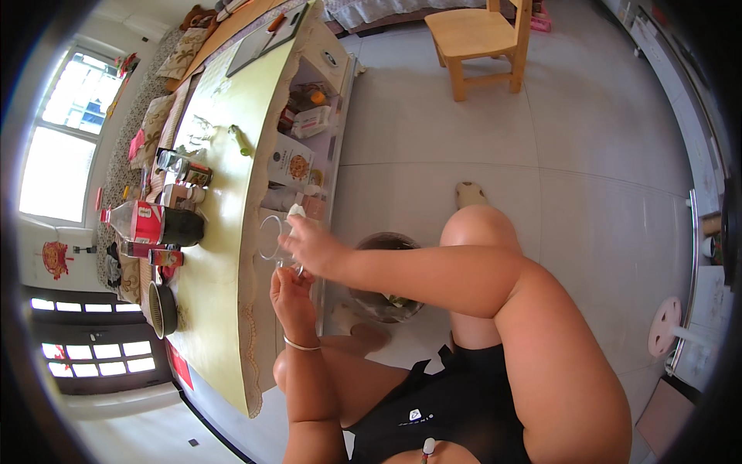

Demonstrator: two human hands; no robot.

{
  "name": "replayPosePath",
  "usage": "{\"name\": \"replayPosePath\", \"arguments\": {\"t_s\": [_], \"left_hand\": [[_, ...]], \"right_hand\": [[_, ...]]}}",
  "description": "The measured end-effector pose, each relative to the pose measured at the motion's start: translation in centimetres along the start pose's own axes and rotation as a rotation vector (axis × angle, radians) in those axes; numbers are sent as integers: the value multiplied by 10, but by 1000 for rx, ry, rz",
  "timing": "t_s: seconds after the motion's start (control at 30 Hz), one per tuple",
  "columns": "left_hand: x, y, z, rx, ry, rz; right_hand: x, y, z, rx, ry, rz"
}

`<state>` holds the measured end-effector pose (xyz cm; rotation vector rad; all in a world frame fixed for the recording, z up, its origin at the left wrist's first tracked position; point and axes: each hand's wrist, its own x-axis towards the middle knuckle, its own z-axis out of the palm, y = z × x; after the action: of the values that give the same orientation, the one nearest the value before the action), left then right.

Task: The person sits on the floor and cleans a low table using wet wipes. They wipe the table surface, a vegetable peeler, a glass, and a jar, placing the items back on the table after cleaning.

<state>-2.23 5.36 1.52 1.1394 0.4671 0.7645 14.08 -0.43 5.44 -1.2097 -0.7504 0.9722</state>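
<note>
My left hand [294,296], wearing a pale bangle, pinches a pair of eyeglasses [262,246] with a round clear frame, beside the table's edge. My right hand [319,246] is just above it, slightly blurred, with a white tissue [296,210] between its fingers. Its fingertips are close to the round lens; whether they touch it I cannot tell. The far lens is partly hidden behind my hands. Below my right forearm stands a dark round bin [382,240] with a liner and some green scraps inside.
On the yellow-covered table [226,313] are a large cola bottle [179,226], a drink can [165,257], a glass jar [194,172], a round metal tin [165,310] and a green-handled item [239,141]. Packages [290,159] fill the shelf below. A wooden chair [472,35] and a pink stool [665,326] stand around.
</note>
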Motion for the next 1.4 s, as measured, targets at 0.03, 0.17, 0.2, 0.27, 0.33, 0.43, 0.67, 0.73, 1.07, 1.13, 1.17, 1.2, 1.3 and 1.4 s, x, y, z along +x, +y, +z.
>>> {"name": "replayPosePath", "arguments": {"t_s": [0.03,0.17,0.2,0.27,0.33,0.43,0.67,0.73,1.07,1.13,1.17,1.2,1.3,1.4], "left_hand": [[3,0,13,34,63,-25],[4,0,44,171,134,-73],[3,-1,56,170,142,-60],[4,0,65,183,150,-55],[5,1,66,206,149,-66],[6,0,68,99,170,-63],[1,-6,67,153,-46,-52],[1,-4,68,217,-64,-28],[-7,6,65,290,-132,-41],[-8,6,68,256,-77,-76],[-9,8,69,239,-50,-92],[-9,8,70,223,-37,-97],[-9,11,63,100,-28,-76],[-11,18,62,26,-34,-60]], "right_hand": [[0,6,5,-71,27,-32],[-10,4,13,-184,49,-70],[-11,2,13,-150,48,-69],[-10,3,17,-141,120,-119],[-1,6,11,-92,97,-175],[11,5,4,-83,207,-253],[31,-7,-23,-259,228,-11],[39,-7,-31,-194,151,1],[49,-27,-54,30,-284,15],[47,-23,-49,-13,-198,-19],[45,-22,-48,-33,-154,-38],[43,-22,-46,-24,-151,-16],[29,-23,-38,-107,-82,-185],[16,-21,-28,-431,-50,-469]]}}
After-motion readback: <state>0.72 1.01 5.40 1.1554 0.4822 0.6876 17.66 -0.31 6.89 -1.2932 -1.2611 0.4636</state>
